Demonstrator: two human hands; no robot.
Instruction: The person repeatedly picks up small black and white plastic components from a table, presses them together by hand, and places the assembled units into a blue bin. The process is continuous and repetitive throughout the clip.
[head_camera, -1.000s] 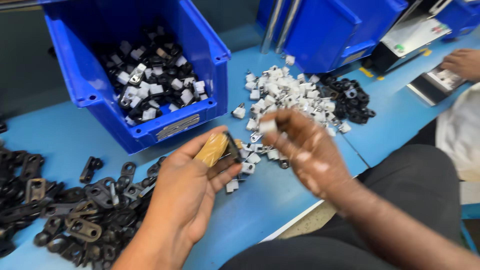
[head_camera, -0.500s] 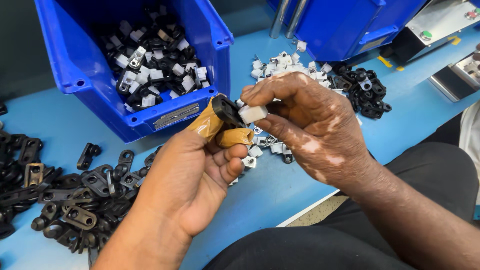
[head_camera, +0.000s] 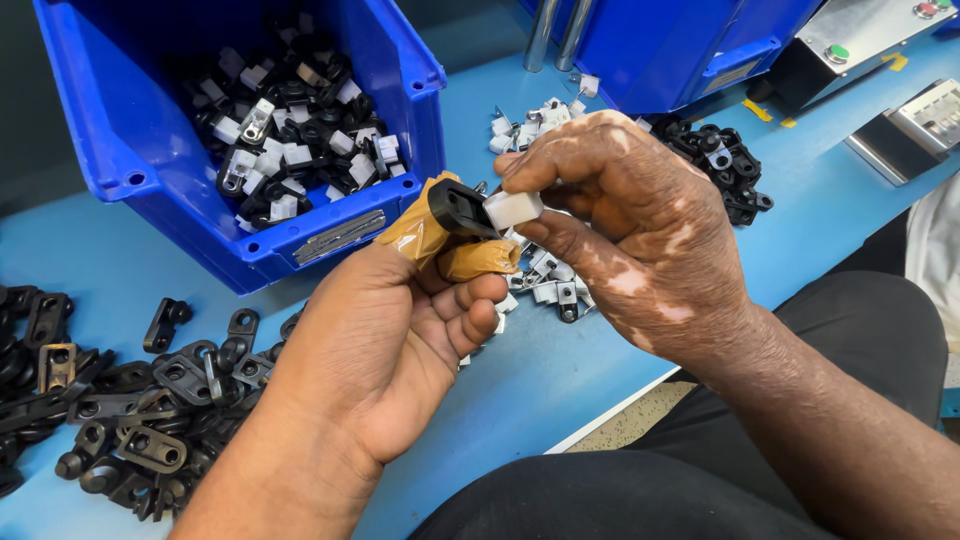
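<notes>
My left hand (head_camera: 385, 335) pinches a small black plastic clip (head_camera: 458, 207) between thumb and forefinger, both fingertips wrapped in tan tape. My right hand (head_camera: 625, 225) holds a small white plastic block (head_camera: 513, 209) and presses it against the clip's end. Both hands hover over the blue table (head_camera: 560, 370), just in front of a blue bin (head_camera: 130, 150). White pieces (head_camera: 545, 285) lie on the table right under the hands.
The blue bin holds mixed black and white assembled parts (head_camera: 285, 140). Black clips (head_camera: 130, 410) are heaped at the left. More black parts (head_camera: 725, 165) lie at the right, beside another blue bin (head_camera: 690, 50) and a metal device with a green button (head_camera: 860, 45).
My hands came together: the right hand picked a white block from the pile and brought it onto the black clip in my left hand. The view also shifted closer.
</notes>
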